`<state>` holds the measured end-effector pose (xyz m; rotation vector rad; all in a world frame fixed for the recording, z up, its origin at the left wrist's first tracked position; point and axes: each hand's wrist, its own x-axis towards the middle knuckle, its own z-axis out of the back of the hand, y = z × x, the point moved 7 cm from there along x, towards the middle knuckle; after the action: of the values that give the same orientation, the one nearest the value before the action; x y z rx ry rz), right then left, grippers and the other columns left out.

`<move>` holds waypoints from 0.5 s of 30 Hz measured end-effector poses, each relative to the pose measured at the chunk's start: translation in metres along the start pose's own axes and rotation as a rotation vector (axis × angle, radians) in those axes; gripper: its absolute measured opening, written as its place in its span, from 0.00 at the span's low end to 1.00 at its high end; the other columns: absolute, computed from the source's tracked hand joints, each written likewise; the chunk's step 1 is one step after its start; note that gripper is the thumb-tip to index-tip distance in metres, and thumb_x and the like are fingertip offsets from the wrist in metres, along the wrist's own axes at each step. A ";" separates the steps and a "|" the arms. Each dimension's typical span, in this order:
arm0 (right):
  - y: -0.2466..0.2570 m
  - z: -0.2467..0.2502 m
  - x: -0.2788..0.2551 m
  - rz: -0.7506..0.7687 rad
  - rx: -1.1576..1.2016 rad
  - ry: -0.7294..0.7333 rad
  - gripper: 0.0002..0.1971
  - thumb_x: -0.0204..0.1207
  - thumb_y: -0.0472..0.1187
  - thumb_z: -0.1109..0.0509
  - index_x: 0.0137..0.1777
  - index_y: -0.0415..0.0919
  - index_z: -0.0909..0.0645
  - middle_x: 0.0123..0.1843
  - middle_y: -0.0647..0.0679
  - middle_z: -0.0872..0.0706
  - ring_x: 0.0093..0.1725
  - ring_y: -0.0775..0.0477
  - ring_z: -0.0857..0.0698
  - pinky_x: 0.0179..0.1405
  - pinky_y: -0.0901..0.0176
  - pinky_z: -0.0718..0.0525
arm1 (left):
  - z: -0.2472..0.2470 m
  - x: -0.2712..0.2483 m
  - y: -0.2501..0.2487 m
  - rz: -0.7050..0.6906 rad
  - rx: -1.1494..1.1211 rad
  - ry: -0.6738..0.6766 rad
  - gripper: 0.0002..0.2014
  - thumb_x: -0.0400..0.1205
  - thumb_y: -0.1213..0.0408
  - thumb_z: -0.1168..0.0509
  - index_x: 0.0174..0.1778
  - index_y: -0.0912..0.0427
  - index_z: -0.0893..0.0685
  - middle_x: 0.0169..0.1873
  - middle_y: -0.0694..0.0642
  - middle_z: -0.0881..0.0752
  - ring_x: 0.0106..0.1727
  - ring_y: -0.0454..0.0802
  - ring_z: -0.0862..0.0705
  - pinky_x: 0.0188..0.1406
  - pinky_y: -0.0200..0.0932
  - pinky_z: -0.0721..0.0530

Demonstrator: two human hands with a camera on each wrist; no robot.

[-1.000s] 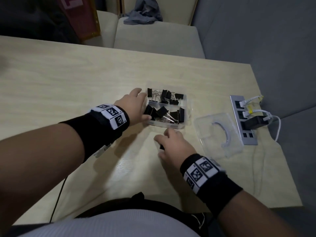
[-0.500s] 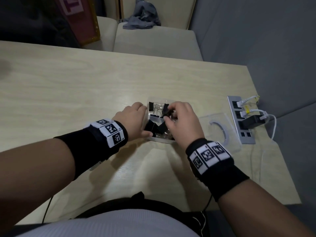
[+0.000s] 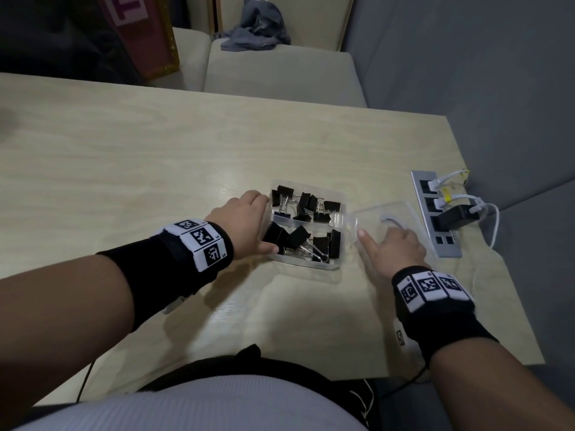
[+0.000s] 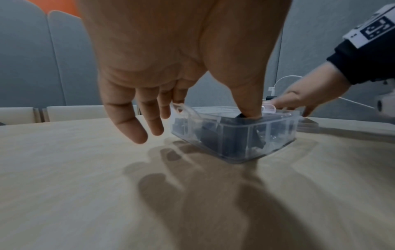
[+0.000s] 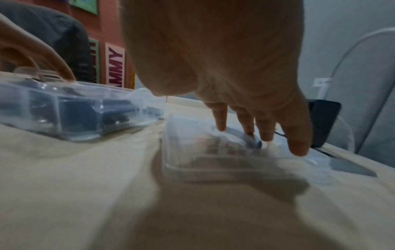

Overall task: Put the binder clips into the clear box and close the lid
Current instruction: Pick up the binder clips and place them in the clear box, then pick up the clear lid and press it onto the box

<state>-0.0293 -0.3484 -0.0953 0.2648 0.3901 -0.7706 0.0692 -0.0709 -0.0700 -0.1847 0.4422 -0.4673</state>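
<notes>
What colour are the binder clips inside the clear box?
The binder clips are black with silver wire handles; the head view shows it best.

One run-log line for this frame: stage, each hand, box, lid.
stage: clips boxed, lid off | left hand: steadies clear box, thumb on a binder clip | right hand: fingers on lid, beside box on table

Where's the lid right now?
In the head view the lid lies on the table, right of the box and left of the power strip, under the right hand.
</notes>
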 end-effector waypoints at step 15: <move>-0.011 0.011 -0.007 0.031 0.009 -0.086 0.21 0.70 0.55 0.32 0.53 0.38 0.19 0.65 0.38 0.24 0.61 0.33 0.24 0.57 0.42 0.19 | -0.002 0.001 0.001 -0.001 -0.019 0.007 0.49 0.65 0.37 0.26 0.77 0.57 0.37 0.77 0.55 0.34 0.70 0.61 0.24 0.67 0.60 0.21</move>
<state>-0.0394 -0.3559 -0.0831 0.2443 0.3004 -0.7506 0.0698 -0.0709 -0.0720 -0.2022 0.4533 -0.4652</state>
